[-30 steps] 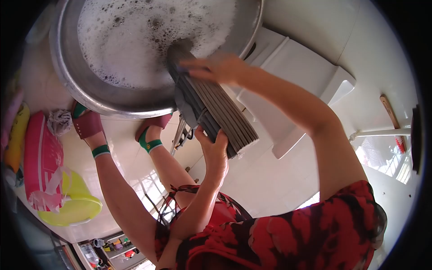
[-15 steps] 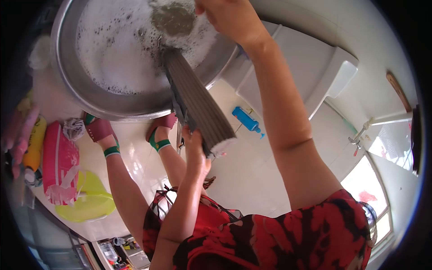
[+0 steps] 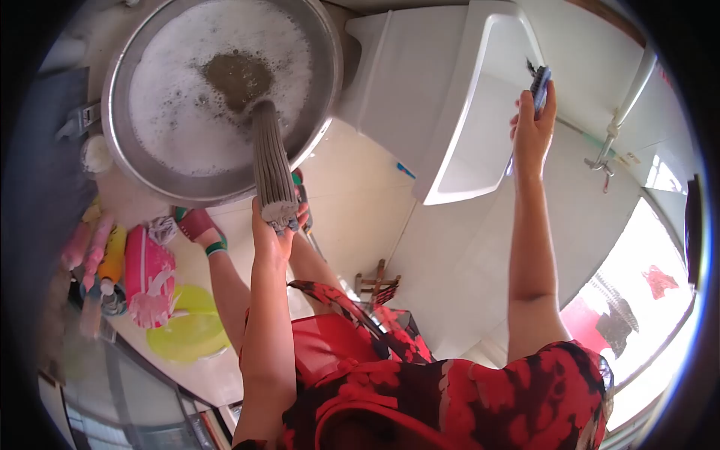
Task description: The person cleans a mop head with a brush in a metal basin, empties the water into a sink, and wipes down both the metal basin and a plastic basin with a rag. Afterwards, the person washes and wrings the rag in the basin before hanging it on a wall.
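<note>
My left hand (image 3: 276, 229) grips the near end of a grey ribbed bundle (image 3: 272, 161), whose far end rests in the foam. The large metal basin (image 3: 319, 137) holds foamy water (image 3: 176, 112) with a dark, foam-free patch near the middle. Out to the right, my right hand (image 3: 535, 124) is closed round a small blue-grey brush (image 3: 539, 88) with dark bristles, held over the edge of a white washboard-like stand or tub (image 3: 450, 120).
A pink packet (image 3: 147, 259), a yellow-green basin (image 3: 191, 330) and an orange bottle (image 3: 113, 255) are on the floor at left. A small wooden stool (image 3: 379, 285) sits below centre. A tap (image 3: 600, 163) is on the right wall.
My right hand has moved from over the bundle and the basin far to the right, with the brush now visible. My left hand still holds the bundle, now more upright in view.
</note>
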Demonstrator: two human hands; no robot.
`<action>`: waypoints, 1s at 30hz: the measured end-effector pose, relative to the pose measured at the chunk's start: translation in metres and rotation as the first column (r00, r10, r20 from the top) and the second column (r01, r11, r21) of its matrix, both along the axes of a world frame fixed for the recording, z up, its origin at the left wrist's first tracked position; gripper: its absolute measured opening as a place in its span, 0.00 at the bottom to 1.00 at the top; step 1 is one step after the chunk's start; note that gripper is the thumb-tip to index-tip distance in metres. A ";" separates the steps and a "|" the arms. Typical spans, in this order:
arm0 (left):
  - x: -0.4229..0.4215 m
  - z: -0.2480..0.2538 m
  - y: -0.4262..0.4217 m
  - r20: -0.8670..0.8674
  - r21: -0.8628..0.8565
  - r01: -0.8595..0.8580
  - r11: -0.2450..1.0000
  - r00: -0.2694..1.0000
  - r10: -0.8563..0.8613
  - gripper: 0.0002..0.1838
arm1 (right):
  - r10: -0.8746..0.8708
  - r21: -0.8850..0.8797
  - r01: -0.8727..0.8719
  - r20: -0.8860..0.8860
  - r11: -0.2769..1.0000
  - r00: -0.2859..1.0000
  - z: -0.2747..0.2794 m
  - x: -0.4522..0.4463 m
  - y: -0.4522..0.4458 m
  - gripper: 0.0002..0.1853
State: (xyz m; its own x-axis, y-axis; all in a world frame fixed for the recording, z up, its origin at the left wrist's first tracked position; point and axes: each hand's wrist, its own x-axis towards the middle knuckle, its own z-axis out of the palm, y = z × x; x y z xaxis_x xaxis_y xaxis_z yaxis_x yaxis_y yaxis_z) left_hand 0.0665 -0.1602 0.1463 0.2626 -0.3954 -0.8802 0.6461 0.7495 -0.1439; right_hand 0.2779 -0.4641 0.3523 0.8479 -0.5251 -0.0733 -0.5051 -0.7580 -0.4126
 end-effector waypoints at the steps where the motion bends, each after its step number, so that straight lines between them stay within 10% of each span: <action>1: 0.000 0.001 0.006 -0.027 0.025 0.016 1.000 1.000 -0.015 0.26 | 0.070 -0.262 -0.077 -0.033 0.962 0.997 -0.004 -0.012 -0.022 0.31; 2: 0.003 0.004 0.012 -0.065 0.062 0.022 0.998 0.998 -0.018 0.25 | 0.132 -0.502 -0.157 -0.087 0.851 0.988 -0.008 -0.021 -0.034 0.32; 5: -0.014 -0.021 0.037 0.037 -0.054 0.018 0.998 0.999 -0.016 0.24 | 0.467 -0.226 -0.462 -0.035 0.858 0.884 0.023 -0.093 -0.003 0.18; 7: -0.007 -0.014 0.046 -0.051 -0.058 -0.021 0.998 0.999 0.018 0.24 | 0.202 0.657 -0.386 0.341 0.647 0.918 -0.005 -0.170 0.035 0.13; 9: -0.002 -0.012 0.050 -0.036 -0.048 0.008 0.999 0.999 -0.009 0.26 | 0.688 0.426 -0.568 -0.212 0.704 0.694 -0.025 -0.210 0.057 0.15; 11: -0.017 -0.027 0.063 0.037 -0.119 0.039 0.992 0.999 -0.034 0.28 | 0.575 0.394 -0.428 -0.433 0.814 0.694 -0.100 -0.256 0.072 0.15; 13: -0.007 -0.019 0.064 -0.029 0.333 0.182 0.925 0.983 -0.183 0.28 | 0.447 0.318 -0.314 -0.636 0.895 0.629 -0.189 -0.323 0.056 0.21; 15: -0.008 -0.028 0.076 -0.066 0.477 0.211 0.853 0.977 -0.205 0.27 | 0.319 0.253 -0.269 -0.917 0.929 0.241 -0.242 -0.354 0.051 0.30; 18: 0.042 0.014 0.080 0.132 0.377 0.200 0.904 0.955 -0.267 0.29 | 0.371 0.367 -0.142 -0.929 0.919 0.005 -0.291 -0.393 0.056 0.38; 21: 0.053 0.013 0.081 0.113 0.612 0.476 0.632 0.738 -0.665 0.31 | 0.448 0.445 0.052 -0.890 0.894 -0.085 -0.310 -0.418 0.069 0.45; 30: 0.057 0.012 0.081 0.007 0.606 0.468 0.643 0.805 -0.593 0.27 | 0.433 0.510 0.112 -0.810 0.853 0.395 -0.310 -0.446 0.071 0.16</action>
State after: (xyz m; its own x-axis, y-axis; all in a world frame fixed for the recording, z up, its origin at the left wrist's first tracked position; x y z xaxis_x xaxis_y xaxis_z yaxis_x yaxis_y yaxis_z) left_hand 0.1237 -0.0797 0.1585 0.3467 0.0168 -0.9378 0.9235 0.1688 0.3445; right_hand -0.1683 -0.3936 0.0427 0.2091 -0.0592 -0.9761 -0.6604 -0.7447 -0.0963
